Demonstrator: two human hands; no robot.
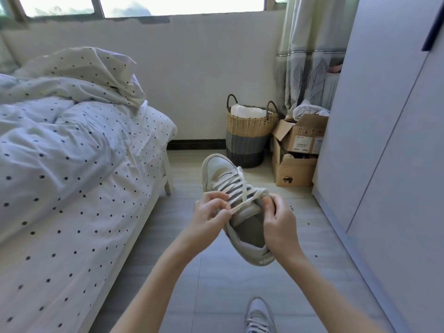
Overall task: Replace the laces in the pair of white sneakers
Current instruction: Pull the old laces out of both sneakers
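A white sneaker (pixel 217 167) is held in the air in front of me, toe pointing away, its opening facing me. A cream lace (pixel 236 187) runs in several bars across its tongue. My left hand (pixel 210 213) pinches a lace end at the top left eyelets. My right hand (pixel 278 225) grips the sneaker's right collar, thumb near the top right eyelet. A second white sneaker (pixel 259 317) with its lace in place lies on the floor at the bottom edge, partly cut off.
A bed (pixel 72 179) with dotted bedding fills the left. A woven basket (pixel 249 133) and cardboard boxes (pixel 296 155) stand against the far wall. A grey wardrobe (pixel 389 152) lines the right. Tiled floor (pixel 216 284) lies between.
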